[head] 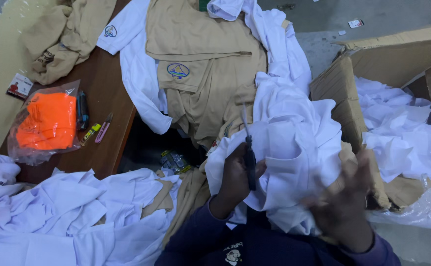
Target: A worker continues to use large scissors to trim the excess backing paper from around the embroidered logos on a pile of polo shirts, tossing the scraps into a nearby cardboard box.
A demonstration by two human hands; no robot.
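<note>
My left hand [235,180] grips a pair of dark-handled scissors [248,148], blades pointing up against a white garment [294,143] bunched on my lap. My right hand [346,204] is blurred at the lower right edge of that white garment, fingers curled on or near the cloth; whether it grips the cloth I cannot tell. Behind the white garment lies a tan shirt [200,64] with a round badge on its pocket.
A brown table [104,98] carries a plastic bag of orange cloth [48,120], small thread snips [103,129] and a tan garment [62,34]. White shirts [62,212] pile at lower left. An open cardboard box [341,88] of white cloth scraps stands right.
</note>
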